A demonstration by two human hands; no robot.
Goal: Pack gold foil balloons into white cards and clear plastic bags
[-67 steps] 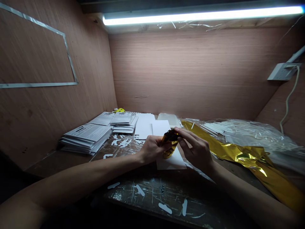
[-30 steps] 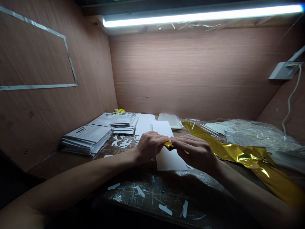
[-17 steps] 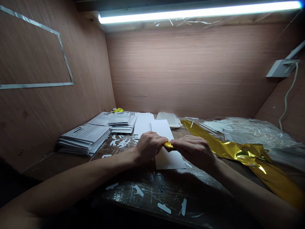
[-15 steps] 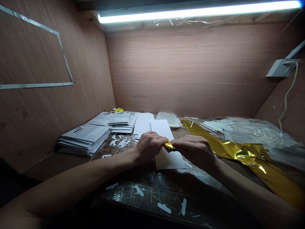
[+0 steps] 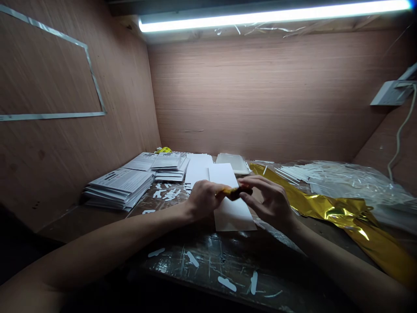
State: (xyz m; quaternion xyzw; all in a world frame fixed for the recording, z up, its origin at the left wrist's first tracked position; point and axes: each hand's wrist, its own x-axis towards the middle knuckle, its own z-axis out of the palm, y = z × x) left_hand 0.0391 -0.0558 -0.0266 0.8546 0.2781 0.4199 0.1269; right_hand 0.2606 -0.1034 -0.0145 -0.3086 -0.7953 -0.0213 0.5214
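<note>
Small folded piece of shiny gold foil (image 5: 232,192): in the air between the two hands, over the white rectangular card (image 5: 235,218), no clear contact with it. Foil's long axis runs crosswise, left hand to right hand; card's long side runs away from the person, so the two cross. Foil is blurred and its right end dark, so exact folds can't be read.

Left hand (image 5: 204,196): closed, thumb and fingers pinching the foil's left end, knuckles up. Right hand (image 5: 272,201): partly curled, fingertips above and thumb below the right end; can't tell if it grips or only touches. Neither hand is clearly nearer, as each is at one end, but the left has the surer hold.

Long crumpled strip of gold foil (image 5: 321,206): on the bench (image 5: 182,278) to the right, slanting from behind the right hand towards the near right; right arm nearer. Stack of blank white cards (image 5: 197,165): beyond the left hand. Small white notched tabs (image 5: 227,284): scattered along the near edge, well apart from both hands.
</note>
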